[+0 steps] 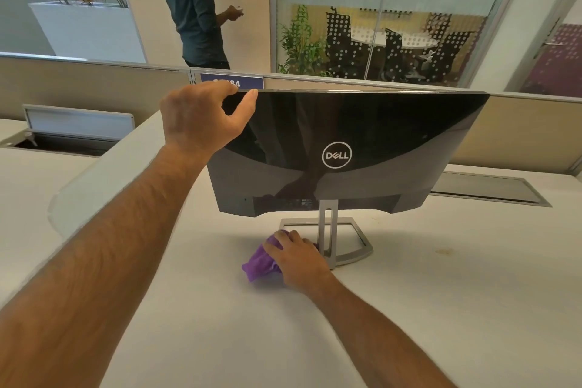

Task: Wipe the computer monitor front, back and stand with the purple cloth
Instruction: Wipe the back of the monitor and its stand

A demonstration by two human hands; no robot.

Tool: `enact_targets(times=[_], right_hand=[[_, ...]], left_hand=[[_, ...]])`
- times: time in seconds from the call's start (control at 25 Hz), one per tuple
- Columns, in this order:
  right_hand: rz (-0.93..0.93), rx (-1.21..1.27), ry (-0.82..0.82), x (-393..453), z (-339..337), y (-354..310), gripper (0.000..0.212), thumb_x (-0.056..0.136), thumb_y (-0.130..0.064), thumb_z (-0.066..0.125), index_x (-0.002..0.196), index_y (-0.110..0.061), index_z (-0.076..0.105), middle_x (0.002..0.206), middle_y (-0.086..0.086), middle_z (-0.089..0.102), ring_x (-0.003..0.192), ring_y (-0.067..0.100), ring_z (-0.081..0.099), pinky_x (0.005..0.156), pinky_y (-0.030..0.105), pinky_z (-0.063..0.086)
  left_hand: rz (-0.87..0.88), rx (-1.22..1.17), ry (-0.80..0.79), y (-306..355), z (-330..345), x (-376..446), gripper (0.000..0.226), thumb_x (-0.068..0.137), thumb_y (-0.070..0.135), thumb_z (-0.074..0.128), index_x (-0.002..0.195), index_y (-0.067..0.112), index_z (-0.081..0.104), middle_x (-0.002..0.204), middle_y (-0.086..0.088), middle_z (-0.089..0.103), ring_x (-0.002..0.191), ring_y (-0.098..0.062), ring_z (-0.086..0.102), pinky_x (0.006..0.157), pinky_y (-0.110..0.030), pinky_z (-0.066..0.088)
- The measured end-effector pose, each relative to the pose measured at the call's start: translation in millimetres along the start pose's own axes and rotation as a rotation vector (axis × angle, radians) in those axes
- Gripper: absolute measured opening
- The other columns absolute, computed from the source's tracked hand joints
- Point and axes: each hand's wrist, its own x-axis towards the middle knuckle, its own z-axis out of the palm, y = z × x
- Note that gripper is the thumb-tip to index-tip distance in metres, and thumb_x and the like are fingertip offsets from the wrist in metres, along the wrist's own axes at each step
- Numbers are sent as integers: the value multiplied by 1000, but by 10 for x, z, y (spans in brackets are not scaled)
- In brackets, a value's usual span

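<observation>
Head view showed the left hand [201,118] gripping the monitor [346,142] top corner, the right hand [299,258] below pressing the purple cloth [261,261] beside the stand [330,236].

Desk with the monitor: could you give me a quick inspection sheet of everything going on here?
Surface: pale white desk, faint stain at right.
Job's things: glossy black monitor, back facing camera; grey metal stand; crumpled purple cloth at the stand's base.
Clutter: nothing seen.
Hands: left hand grips the monitor's top corner; right hand presses the cloth, fingers curled over it.
Cables: nothing seen.
Surroundings: beige partition, standing person, glass-walled meeting room.
</observation>
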Motion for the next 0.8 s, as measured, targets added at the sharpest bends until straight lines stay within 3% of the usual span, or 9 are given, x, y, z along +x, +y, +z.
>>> enact_targets(times=[0.12, 0.28, 0.44, 0.52, 0.6, 0.68, 0.8], right_hand=[[24, -129, -135, 83, 25, -19, 52, 93, -26, 66, 140, -21, 44, 149, 10, 39, 134, 34, 39, 109, 51, 38], [52, -131, -157, -9, 61, 51, 42, 91, -34, 67, 129, -18, 57, 133, 8, 53, 122, 31, 49, 102, 49, 45], [4, -5, -162, -312, -165, 164, 20, 88, -33, 59, 98, -17, 69, 89, 4, 64, 86, 21, 59, 75, 36, 53], [-1, 173, -34, -535, -253, 333, 19, 80, -32, 56, 88, -20, 69, 80, 0, 65, 76, 17, 58, 70, 27, 52], [63, 251, 345, -717, -162, 670, 26, 71, -35, 53, 82, -20, 72, 77, -2, 68, 71, 16, 60, 64, 17, 45], [268, 276, 541, -840, -73, 1048, 32, 71, -34, 57, 91, -17, 74, 86, 0, 71, 77, 19, 63, 63, 16, 43], [611, 243, 283, -942, -14, 1374, 50, 84, -32, 71, 130, -17, 59, 123, 2, 64, 108, 21, 57, 82, 26, 50]], left_hand=[[1, -6, -2, -6, 9, -8, 60, 92, 68, 43, 107, 19, 75, 99, -2, 76, 81, -20, 71, 70, -31, 57], [2, -8, -4, 14, -1, 0, 59, 92, 67, 44, 106, 19, 75, 98, -2, 76, 81, -20, 71, 69, -31, 56], [14, -2, 1, 23, -7, -5, 59, 93, 66, 44, 106, 18, 75, 99, -3, 76, 80, -21, 71, 68, -30, 56], [14, 0, -2, 18, -8, -4, 58, 93, 65, 45, 105, 17, 75, 98, -4, 76, 79, -21, 71, 67, -29, 54], [12, -3, -3, 19, -9, -5, 58, 93, 65, 45, 103, 17, 76, 95, -5, 76, 78, -22, 70, 66, -28, 53], [11, 2, -2, 19, -10, -3, 57, 93, 64, 45, 103, 17, 76, 95, -5, 76, 77, -22, 70, 66, -28, 53], [14, 18, -5, 25, -1, -8, 57, 93, 64, 45, 104, 17, 75, 96, -4, 76, 78, -22, 70, 66, -26, 49]])
